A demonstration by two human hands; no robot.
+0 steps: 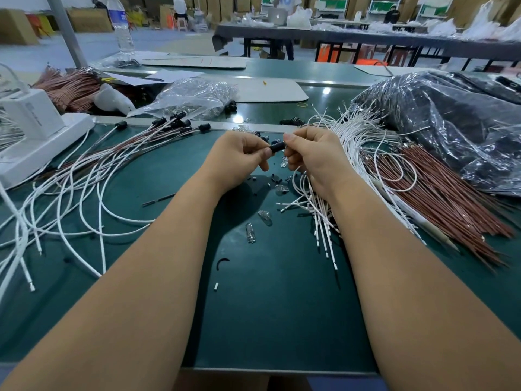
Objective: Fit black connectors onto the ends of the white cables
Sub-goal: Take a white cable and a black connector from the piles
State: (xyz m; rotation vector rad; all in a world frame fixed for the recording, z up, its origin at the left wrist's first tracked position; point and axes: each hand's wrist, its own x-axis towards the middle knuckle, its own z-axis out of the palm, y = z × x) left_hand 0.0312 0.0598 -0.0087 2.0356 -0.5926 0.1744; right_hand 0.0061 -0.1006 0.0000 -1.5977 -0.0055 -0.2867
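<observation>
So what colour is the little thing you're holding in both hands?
Black. The connector shows best in the head view.

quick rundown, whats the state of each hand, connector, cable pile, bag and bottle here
left hand: pinches the black connector
right hand: grips the connector's other end
black connector: held between both hands, above the mat
finished cables: connectors fitted, fanned out at left
unfitted white cables: bare-ended, piled at right
clear plastic bag: open, crumpled
water bottle: upright
</observation>
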